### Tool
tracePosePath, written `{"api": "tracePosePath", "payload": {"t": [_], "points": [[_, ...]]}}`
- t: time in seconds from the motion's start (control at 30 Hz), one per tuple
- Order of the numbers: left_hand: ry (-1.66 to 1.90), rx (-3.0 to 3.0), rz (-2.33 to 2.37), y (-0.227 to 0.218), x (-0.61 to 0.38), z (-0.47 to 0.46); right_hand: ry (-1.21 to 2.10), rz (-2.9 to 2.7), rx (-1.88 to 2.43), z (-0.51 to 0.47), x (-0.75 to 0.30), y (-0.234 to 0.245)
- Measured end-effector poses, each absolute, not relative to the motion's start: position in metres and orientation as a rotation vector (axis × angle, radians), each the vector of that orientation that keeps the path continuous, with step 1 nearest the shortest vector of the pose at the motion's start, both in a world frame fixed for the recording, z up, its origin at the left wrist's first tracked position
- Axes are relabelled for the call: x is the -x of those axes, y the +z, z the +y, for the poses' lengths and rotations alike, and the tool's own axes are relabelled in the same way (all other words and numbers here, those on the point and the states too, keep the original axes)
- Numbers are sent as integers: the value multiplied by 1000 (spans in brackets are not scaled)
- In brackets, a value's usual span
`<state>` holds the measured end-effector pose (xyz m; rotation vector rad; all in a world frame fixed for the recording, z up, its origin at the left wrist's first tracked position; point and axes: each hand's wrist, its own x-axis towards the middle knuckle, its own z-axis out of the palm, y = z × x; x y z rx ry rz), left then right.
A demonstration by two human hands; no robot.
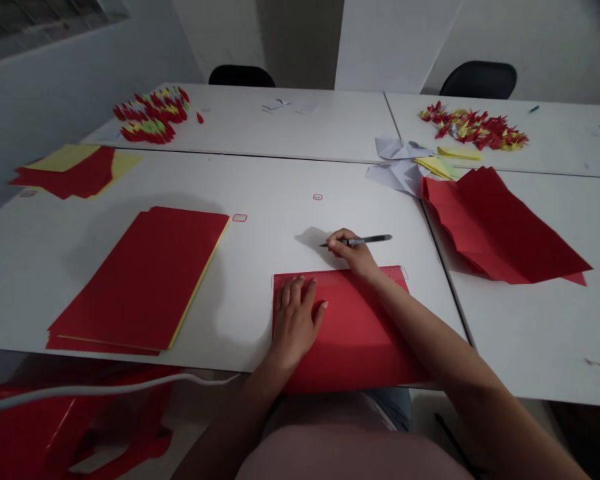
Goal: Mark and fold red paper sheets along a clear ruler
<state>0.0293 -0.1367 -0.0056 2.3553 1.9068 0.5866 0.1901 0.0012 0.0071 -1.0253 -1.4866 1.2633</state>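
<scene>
Red paper sheet point(360, 333) lies on the white tabletop point(260, 267), its near end overhanging the edge; the left hand point(295, 320) rests flat on it with fingers spread, while the right hand point(353, 253) grips a dark pen point(365, 239) just past the sheet's far edge, the hands apart; if the left hand's pressure eased, the sheet could shift under the pen or slide over the edge; below the edge at left sits a red plastic bag point(65, 427); a stack of red paper point(140, 280) backed with yellow lies left, loose red sheets point(500, 227) right; farther off are crumpled white paper point(397, 163), heaps of small folded red-and-yellow paper pieces point(473, 127), black chairs point(480, 80) and a pale wall point(390, 47).
</scene>
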Motion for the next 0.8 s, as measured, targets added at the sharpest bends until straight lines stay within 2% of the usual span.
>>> {"api": "tracePosePath", "payload": {"t": [0.17,0.33,0.47,0.8], "points": [[587,-2357,1909,-6,-29,-137,785,-2157,931,-38,-235,3],[543,-2387,1931,-9,-29,-136,410,-2411,953,-58,-257,-13],[519,-2445,1956,-8,-24,-138,322,-2455,974,-63,-268,-14],[468,-2370,2054,-3,-1,-143,410,-2416,1064,-82,-304,-10]]}}
